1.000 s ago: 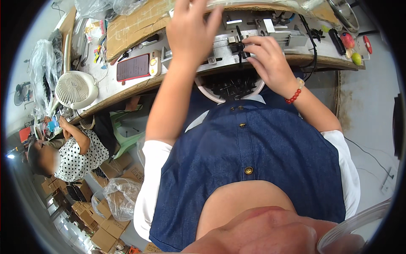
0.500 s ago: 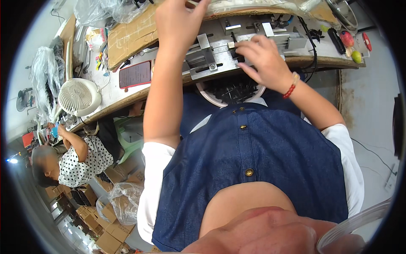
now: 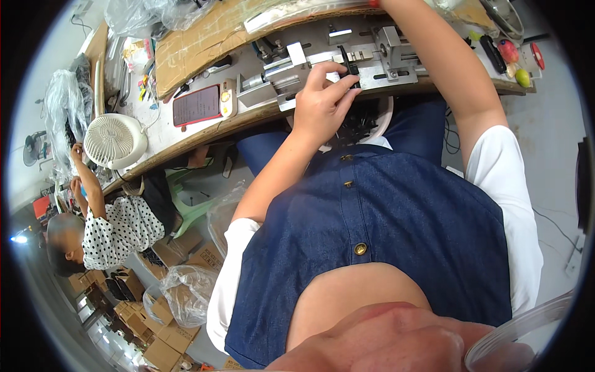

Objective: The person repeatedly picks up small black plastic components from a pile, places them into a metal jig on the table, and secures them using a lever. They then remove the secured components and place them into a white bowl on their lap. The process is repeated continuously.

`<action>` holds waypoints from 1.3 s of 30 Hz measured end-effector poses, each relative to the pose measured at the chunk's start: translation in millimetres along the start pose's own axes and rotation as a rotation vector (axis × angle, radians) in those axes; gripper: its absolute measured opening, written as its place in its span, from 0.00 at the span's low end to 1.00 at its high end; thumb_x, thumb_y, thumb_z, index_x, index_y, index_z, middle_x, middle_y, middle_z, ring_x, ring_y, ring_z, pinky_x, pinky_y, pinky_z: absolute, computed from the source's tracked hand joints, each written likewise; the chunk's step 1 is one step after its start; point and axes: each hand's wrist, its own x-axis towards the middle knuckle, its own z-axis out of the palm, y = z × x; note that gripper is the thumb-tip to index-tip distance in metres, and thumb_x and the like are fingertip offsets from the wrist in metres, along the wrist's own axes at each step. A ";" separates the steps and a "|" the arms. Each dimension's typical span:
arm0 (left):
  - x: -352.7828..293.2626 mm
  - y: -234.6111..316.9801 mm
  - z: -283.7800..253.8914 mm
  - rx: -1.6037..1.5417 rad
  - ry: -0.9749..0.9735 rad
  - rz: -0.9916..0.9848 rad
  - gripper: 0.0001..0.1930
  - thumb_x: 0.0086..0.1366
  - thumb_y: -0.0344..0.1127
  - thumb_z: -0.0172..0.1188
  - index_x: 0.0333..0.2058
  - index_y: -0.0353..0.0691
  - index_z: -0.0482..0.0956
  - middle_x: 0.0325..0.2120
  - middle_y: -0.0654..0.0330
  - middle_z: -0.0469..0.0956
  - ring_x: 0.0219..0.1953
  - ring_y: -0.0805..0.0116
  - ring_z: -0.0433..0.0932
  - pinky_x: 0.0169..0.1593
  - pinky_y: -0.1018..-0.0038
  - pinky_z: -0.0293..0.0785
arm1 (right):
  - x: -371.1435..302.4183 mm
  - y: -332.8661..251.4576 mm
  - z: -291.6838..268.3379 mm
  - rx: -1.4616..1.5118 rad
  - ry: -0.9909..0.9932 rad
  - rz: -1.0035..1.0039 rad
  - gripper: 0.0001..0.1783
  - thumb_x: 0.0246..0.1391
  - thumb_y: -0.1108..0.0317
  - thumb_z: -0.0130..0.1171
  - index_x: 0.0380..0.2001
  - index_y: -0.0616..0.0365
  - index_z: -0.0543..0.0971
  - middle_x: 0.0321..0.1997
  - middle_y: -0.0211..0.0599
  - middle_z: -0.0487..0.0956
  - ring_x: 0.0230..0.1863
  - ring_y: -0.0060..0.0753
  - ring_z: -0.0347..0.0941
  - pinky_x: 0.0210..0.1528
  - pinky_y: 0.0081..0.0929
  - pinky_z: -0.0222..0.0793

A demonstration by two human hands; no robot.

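Left hand (image 3: 321, 106) is curled at the front edge of the metal jig (image 3: 347, 62), fingertips pinched on a small black part (image 3: 351, 67) that stands upright against the jig's plate. Right arm (image 3: 455, 68) reaches up past the jig and the hand itself runs out of the picture, so can't tell how it's set. Just below the jig, a white bowl of black parts (image 3: 365, 124) sits at the bench edge. Left of the jig lies a red phone (image 3: 197, 104), further left a white fan (image 3: 114, 140). Well below the fan, another person in a polka-dot top (image 3: 118, 230).
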 end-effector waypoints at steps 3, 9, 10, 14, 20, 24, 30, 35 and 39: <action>-0.8 -4.0 5.4 0.018 0.021 -0.016 0.11 0.59 0.30 0.73 0.42 0.43 0.89 0.47 0.61 0.82 0.27 0.72 0.83 0.34 0.75 0.81 | -18.5 -18.8 -42.3 0.252 -0.010 0.042 0.12 0.56 0.63 0.66 0.35 0.61 0.85 0.35 0.47 0.85 0.38 0.48 0.82 0.44 0.38 0.77; 1.8 -2.0 9.7 0.080 0.039 0.003 0.11 0.61 0.33 0.72 0.44 0.44 0.88 0.53 0.60 0.84 0.33 0.65 0.87 0.37 0.73 0.83 | -68.5 -44.9 -97.8 0.562 -0.057 0.205 0.11 0.61 0.67 0.65 0.43 0.61 0.84 0.37 0.36 0.86 0.38 0.22 0.81 0.41 0.23 0.74; -1.8 -2.3 8.0 0.119 0.019 -0.015 0.13 0.61 0.33 0.71 0.46 0.44 0.87 0.53 0.59 0.83 0.34 0.64 0.87 0.38 0.72 0.83 | -80.1 -48.9 -92.6 0.697 -0.009 0.240 0.12 0.60 0.68 0.65 0.44 0.61 0.83 0.39 0.38 0.85 0.40 0.26 0.81 0.43 0.26 0.74; 5.5 4.1 1.3 0.109 -0.024 -0.026 0.18 0.61 0.33 0.71 0.51 0.45 0.85 0.54 0.59 0.83 0.36 0.64 0.87 0.37 0.73 0.83 | -127.7 -45.7 -89.1 0.720 -0.019 0.274 0.12 0.60 0.71 0.64 0.46 0.61 0.83 0.45 0.35 0.84 0.46 0.33 0.78 0.49 0.30 0.72; 75.8 -3.1 -41.2 0.238 0.237 0.239 0.14 0.61 0.27 0.68 0.46 0.47 0.87 0.39 0.55 0.83 0.37 0.63 0.84 0.38 0.74 0.81 | -188.4 -68.9 -68.1 0.471 0.008 -0.005 0.12 0.56 0.72 0.67 0.44 0.58 0.81 0.53 0.39 0.79 0.54 0.46 0.74 0.57 0.37 0.70; 164.9 -25.7 -75.2 0.388 0.317 0.144 0.16 0.64 0.39 0.65 0.47 0.37 0.83 0.44 0.45 0.81 0.48 0.45 0.80 0.52 0.57 0.75 | -202.5 -77.6 -53.3 0.320 -0.040 -0.053 0.13 0.54 0.73 0.67 0.43 0.58 0.80 0.55 0.36 0.79 0.54 0.46 0.73 0.56 0.39 0.71; 208.7 -68.1 -83.2 0.427 0.109 -0.006 0.14 0.64 0.36 0.66 0.46 0.37 0.82 0.45 0.47 0.80 0.48 0.44 0.79 0.53 0.55 0.74 | -202.3 -76.2 -25.1 0.102 -0.068 -0.165 0.12 0.53 0.70 0.59 0.42 0.57 0.79 0.57 0.34 0.79 0.54 0.43 0.72 0.57 0.37 0.73; 186.1 -45.8 -76.8 0.372 0.061 -0.015 0.12 0.62 0.35 0.69 0.43 0.38 0.83 0.41 0.52 0.81 0.43 0.51 0.82 0.49 0.60 0.77 | -200.0 -73.9 -18.3 0.034 -0.054 -0.198 0.12 0.54 0.69 0.58 0.42 0.56 0.79 0.57 0.34 0.79 0.54 0.41 0.72 0.56 0.38 0.73; 179.0 -38.9 -71.8 0.208 0.047 -0.077 0.12 0.61 0.33 0.70 0.43 0.38 0.83 0.36 0.54 0.83 0.38 0.58 0.83 0.43 0.66 0.78 | -194.2 -71.2 -24.2 0.090 -0.059 -0.214 0.11 0.55 0.67 0.62 0.42 0.56 0.80 0.57 0.34 0.79 0.54 0.40 0.72 0.54 0.37 0.73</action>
